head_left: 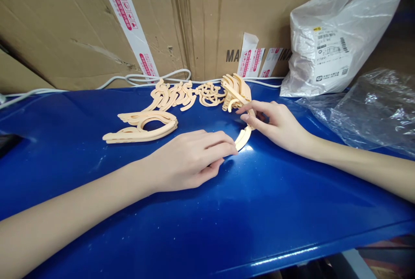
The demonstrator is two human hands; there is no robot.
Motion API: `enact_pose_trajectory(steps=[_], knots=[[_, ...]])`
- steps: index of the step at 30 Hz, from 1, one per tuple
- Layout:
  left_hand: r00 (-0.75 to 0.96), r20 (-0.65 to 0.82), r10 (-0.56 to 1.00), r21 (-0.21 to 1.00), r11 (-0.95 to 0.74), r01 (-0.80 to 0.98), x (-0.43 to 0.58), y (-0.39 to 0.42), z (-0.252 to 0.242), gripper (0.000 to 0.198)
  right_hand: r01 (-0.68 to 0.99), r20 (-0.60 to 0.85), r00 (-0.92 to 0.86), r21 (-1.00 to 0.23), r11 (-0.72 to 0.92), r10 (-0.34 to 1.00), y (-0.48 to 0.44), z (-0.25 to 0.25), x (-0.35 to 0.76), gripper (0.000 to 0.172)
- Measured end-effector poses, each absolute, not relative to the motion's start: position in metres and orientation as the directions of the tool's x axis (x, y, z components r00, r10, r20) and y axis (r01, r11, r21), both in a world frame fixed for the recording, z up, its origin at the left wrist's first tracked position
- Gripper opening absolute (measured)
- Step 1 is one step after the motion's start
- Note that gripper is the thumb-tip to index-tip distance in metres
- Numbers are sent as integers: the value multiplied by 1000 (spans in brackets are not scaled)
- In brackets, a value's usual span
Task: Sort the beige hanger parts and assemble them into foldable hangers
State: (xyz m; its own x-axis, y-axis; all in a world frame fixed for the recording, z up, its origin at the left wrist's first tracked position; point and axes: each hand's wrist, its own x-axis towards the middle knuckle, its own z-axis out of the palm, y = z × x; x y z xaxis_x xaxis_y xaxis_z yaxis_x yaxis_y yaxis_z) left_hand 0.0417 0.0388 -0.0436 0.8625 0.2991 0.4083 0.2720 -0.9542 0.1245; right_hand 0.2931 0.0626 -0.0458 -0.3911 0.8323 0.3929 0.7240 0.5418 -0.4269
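Note:
My left hand (pixel 197 158) is closed, its fingertips pinching the lower end of a curved cream plastic piece (pixel 243 137) that looks like a folding hanger arm. Thumb and index finger of my right hand (pixel 275 123) are slightly apart, close to the piece's upper end and the pile behind it. Whether they touch anything is hard to make out. That pile of curved hanger arms (pixel 238 86) lies just beyond my right fingertips. Left of it are small hook-shaped pieces (pixel 209 94) and a row of more curved arms (pixel 173 95). Nearer my left wrist lies a stack of joined folding hangers (pixel 142 126).
Everything lies on a shiny blue tabletop (pixel 194 235). Large cardboard boxes (pixel 207 19) stand along the back, with a white cable (pixel 155 78) at their foot. On the right are a white labelled plastic bag (pixel 333 45) and crumpled clear plastic film (pixel 376 110).

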Motion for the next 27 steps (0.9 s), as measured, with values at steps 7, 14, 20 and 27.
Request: enact_pose_trajectory(steps=[7, 14, 20, 27], knots=[[808, 350, 475, 306, -873, 381, 42, 44, -40, 36, 668, 398, -488, -404, 625, 777, 63, -46, 295, 24], [681, 382, 624, 342, -780, 524, 41, 50, -44, 40, 604, 401, -629, -286, 744, 666, 58, -46, 293, 20], [651, 409, 640, 328, -769, 549, 41, 52, -48, 33, 551, 396, -678, -284, 785, 620, 57, -46, 292, 19], [593, 534, 602, 140, -755, 641, 38, 51, -46, 30, 468, 396, -737, -287, 836, 548, 57, -44, 291, 15]])
